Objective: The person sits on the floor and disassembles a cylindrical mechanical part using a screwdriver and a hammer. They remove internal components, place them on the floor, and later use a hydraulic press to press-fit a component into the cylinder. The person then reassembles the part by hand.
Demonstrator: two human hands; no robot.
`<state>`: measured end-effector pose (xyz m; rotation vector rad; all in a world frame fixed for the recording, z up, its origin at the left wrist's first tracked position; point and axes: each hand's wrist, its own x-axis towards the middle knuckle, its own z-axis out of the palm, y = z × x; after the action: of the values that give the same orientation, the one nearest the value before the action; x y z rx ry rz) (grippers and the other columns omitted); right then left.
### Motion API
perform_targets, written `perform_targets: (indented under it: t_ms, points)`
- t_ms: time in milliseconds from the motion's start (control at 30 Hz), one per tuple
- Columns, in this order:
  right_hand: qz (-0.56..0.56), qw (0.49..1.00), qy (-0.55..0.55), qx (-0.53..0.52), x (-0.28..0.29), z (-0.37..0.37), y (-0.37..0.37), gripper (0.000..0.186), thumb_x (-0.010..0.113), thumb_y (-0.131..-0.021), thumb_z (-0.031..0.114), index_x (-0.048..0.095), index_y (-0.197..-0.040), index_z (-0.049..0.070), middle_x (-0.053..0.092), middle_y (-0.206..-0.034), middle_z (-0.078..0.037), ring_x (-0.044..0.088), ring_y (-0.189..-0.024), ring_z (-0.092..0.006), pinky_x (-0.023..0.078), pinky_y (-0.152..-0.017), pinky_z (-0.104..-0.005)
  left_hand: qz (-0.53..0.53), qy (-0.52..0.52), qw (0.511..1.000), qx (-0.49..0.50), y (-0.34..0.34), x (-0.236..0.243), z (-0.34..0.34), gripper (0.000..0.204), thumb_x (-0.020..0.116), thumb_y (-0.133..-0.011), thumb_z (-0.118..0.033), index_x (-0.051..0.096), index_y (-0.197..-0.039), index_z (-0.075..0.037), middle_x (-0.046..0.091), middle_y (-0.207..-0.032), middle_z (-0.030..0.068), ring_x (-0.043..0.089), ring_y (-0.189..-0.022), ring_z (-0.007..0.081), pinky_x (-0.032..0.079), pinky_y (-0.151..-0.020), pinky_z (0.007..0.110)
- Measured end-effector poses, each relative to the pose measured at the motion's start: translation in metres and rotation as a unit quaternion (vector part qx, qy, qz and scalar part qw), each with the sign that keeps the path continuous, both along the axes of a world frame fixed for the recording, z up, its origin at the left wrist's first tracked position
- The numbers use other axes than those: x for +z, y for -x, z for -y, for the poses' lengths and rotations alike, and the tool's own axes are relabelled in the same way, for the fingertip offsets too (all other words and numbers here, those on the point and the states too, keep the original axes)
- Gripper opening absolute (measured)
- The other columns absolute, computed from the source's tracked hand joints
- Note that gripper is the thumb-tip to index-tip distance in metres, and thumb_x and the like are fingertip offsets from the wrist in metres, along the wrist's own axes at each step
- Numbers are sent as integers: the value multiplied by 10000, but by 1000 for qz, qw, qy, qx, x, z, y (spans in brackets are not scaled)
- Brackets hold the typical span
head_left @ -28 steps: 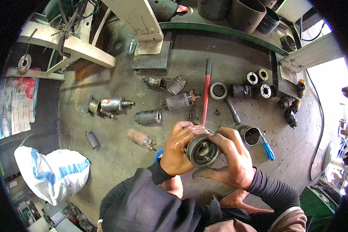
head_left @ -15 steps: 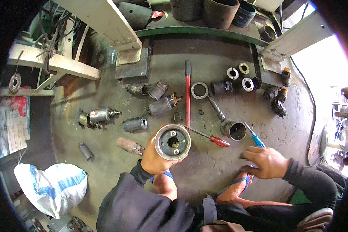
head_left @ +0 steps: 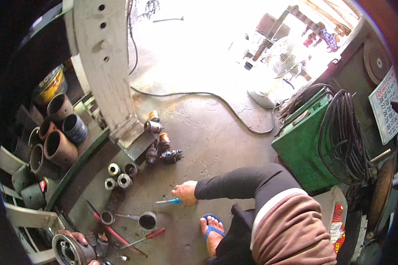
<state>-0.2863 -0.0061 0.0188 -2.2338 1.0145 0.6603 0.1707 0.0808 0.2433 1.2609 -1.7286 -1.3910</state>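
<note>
At the lower left, my left hand is closed round a round metal housing with a recessed centre, partly cut off by the frame. My right hand is low at the floor, fingers curled at the handle of a blue screwdriver, whose shaft points left. Between my hands lie a red bar, a red-handled screwdriver, a hollow cylinder and a metal ring. Several flanged rings and dirty motor parts lie above them. My foot in a blue flip-flop is right of these.
A white steel post and shelved hollow cylinders stand left. A cable crosses the floor toward a white fan. A green machine with coiled cable is at the right, near a wall calendar.
My view has swung right. Both hands held the housing; then my right hand let go and moved down to the blue screwdriver, while my left hand kept hold of the housing.
</note>
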Motion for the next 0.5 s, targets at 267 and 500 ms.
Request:
perform_targets:
  t_ms: [267, 500]
  points:
    - [57, 997, -14, -44, -45, -6, 23, 594, 832, -821, 381, 596, -1197, -13, 697, -1105, -232, 718, -1042, -401, 593, -861, -495, -122, 109, 983, 83, 126, -7, 67, 881, 835, -736, -58, 382, -1491, -22, 543, -1254, 51, 518, -1183, 249, 370, -1113, 412]
    - [118, 991, 23, -65, -38, -2, 33, 401, 744, -833, 240, 632, -1195, 108, 697, -1074, -189, 715, -970, -400, 587, -824, -500, -153, 40, 959, 234, 172, -92, 51, 845, 893, -627, -45, 478, -1363, -63, 593, -1271, 89, 592, -1166, 235, 488, -1032, 411]
